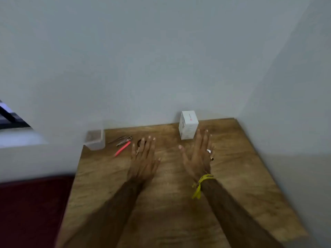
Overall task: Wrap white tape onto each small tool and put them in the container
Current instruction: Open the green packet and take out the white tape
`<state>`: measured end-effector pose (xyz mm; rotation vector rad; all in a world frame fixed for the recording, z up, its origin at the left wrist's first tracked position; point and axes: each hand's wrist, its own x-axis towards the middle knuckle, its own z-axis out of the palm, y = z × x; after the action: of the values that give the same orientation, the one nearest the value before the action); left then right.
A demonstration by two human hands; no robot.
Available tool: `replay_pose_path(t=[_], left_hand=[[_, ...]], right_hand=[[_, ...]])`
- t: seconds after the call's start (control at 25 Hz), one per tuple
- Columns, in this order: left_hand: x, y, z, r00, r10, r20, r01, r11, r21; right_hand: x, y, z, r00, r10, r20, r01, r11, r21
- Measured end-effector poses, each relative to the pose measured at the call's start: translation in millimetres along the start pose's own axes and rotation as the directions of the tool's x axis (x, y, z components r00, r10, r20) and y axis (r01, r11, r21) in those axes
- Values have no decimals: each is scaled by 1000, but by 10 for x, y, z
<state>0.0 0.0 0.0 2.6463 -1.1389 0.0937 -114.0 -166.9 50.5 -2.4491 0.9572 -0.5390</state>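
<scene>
Two bare forearms reach forward from the bottom edge over the brown wooden tabletop [170,203], which fills the lower middle of the view and ends against a pale grey wall; the left hand [144,156] lies palm down with its fingers straight and spread, holding nothing, and whether it touches the wood or floats just above it cannot be told; the right hand [198,154] is likewise flat and spread, empty, with a silver ring on one finger and a yellow cord bracelet [201,184] knotted at the wrist. Just past the left fingertips a small dark round thing [139,142] shows, half hidden by the fingers and too blurred to name. Left of that hand lie the small tools, close together: a slim pink stick-shaped tool [122,149] pointing diagonally, and just beyond it a pair of thin silver metal tools [122,139], partly overlapping; no tape on them can be made out through the blur. Near the table's far left corner, beside the tools, stands the clear plastic rectangular container [95,140], upright; its contents cannot be told. Beyond the right hand, close to the wall, stands a small white cardboard box [188,125] with a red mark on its face. Left of the table lies a dark red surface [30,212].
</scene>
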Motion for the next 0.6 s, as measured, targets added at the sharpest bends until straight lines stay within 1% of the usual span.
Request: replay_pose_path(t=[0.08,0.12,0.24,0.32,0.4,0.48,0.6], left_hand=[[-56,-58,178,986,58,155,-49,997,-56],[-93,-95,268,981,79,180,-65,995,-80],[-106,-123,417,971,117,210,-92,988,-127],[-93,-138,431,967,104,232,-85,992,-93],[-75,-146,425,959,105,262,-95,994,-52],[-79,-144,416,951,135,278,-126,991,-52],[-95,-152,414,947,147,286,-137,989,-56]], right_hand=[[154,96,9,999,44,16,-44,999,-21],[230,146,-7,998,53,33,-51,998,-31],[539,173,16,999,35,36,-36,999,21],[790,67,86,998,47,34,-50,996,79],[1062,-79,172,995,96,-13,-94,989,113],[1243,-177,273,987,148,-61,-140,983,117],[1337,-179,353,981,189,-43,-186,980,68]])
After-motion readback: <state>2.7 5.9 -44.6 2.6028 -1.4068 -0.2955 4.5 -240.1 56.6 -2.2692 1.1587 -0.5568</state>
